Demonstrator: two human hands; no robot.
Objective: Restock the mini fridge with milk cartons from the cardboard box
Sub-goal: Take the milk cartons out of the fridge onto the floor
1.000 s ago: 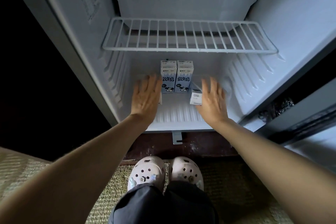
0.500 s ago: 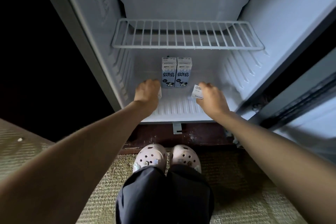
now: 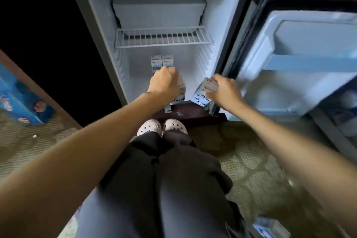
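Observation:
The mini fridge (image 3: 100,31) stands open in front of me. Two white-and-blue milk cartons (image 3: 162,62) stand side by side at the back of its floor. My left hand (image 3: 164,83) is closed over the top of another milk carton (image 3: 181,91) near the front of the fridge floor. My right hand (image 3: 226,91) grips a tilted milk carton (image 3: 204,92) at the fridge's front right corner, by the door hinge. My hands hide most of both held cartons.
A white wire shelf (image 3: 164,37) spans the fridge above the cartons, under a freezer box (image 3: 158,13). The open door (image 3: 301,60) swings out to the right. A blue printed box (image 3: 19,100) lies on the carpet at left. My feet in white clogs (image 3: 161,126) stand before the fridge.
The view has pulled back from the fridge. Both hands, flat and open a second ago, closed on a carton each and have drawn back toward the fridge's front edge, the right one outward.

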